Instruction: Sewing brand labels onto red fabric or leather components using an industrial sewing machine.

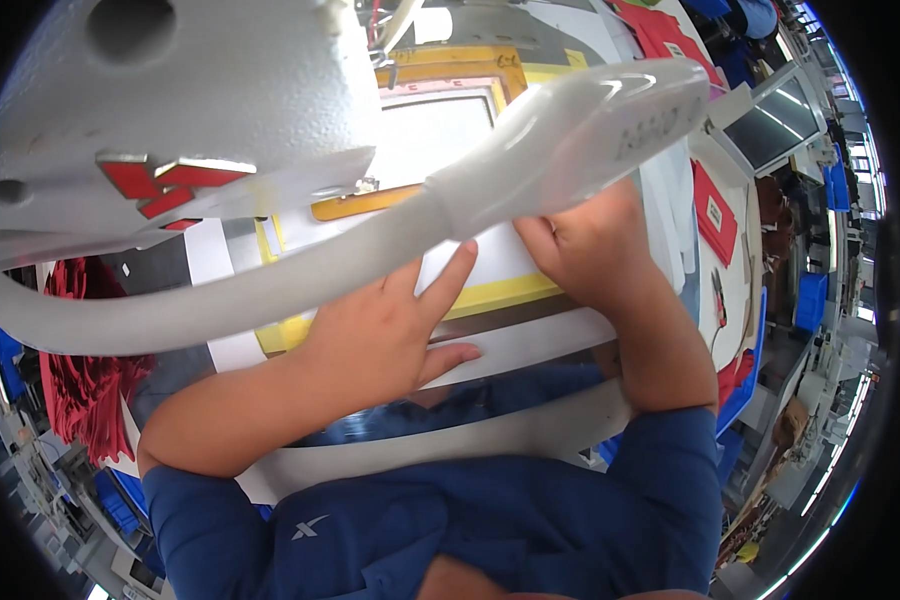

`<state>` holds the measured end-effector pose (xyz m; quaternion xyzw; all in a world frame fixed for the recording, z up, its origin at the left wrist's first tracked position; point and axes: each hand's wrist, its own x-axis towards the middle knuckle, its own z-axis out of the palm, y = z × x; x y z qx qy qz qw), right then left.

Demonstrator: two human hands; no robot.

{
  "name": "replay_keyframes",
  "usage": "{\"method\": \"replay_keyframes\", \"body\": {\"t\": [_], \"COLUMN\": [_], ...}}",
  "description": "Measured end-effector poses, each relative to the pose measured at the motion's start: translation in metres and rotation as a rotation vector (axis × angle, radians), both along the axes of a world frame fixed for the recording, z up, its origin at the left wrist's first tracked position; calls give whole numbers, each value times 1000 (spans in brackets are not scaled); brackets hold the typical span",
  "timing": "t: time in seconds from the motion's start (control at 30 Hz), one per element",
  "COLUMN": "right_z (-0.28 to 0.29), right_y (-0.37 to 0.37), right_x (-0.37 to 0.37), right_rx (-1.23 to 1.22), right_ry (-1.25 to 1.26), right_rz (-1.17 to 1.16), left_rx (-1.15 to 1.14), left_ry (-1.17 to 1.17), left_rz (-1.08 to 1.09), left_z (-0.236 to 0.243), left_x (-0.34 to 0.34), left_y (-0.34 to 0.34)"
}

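My left hand (375, 325) lies palm down with its fingers apart, over a yellow-edged white panel (510, 290). Its thumb reaches toward the panel's near side, and the lamp's arm covers some of its fingers. Across the panel, my right hand (595, 245) is curled with its thumb bent inward; the lamp head hides its other fingertips, so anything in them stays out of sight. Beyond the hands, an orange-yellow frame (510, 70) surrounds a white sheet. A large grey sewing machine head (300, 130) with a red emblem fills the upper left.
A pale gooseneck lamp (570, 130) bends across the view above my hands. Red fabric pieces (85, 370) hang at the left. More red pieces (713, 212) lie at the right, near small snips (718, 298) and a monitor (770, 120). Blue bins stand farther off.
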<state>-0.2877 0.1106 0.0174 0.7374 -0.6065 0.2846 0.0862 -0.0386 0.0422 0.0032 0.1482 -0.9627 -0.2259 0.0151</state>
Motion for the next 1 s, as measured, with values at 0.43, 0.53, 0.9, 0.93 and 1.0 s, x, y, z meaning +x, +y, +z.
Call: {"method": "replay_keyframes", "body": {"t": [0.43,0.53,0.9,0.93,1.0], "right_z": [2,0,1,1,1], "right_y": [17,20,23,23,23], "right_x": [22,24,26,26,25], "right_rx": [281,418,444,466,481], "right_ry": [13,86,129,140,150], "right_rz": [128,101,-6,-34,-52], "left_rx": [-162,-193,8,8,57], "left_ry": [-48,-63,-93,-91,-87], "left_rz": [48,37,23,23,19], "left_z": [6,10,2,2,2], "left_x": [7,9,5,4,1], "left_y": [2,5,-2,-3,-5]}}
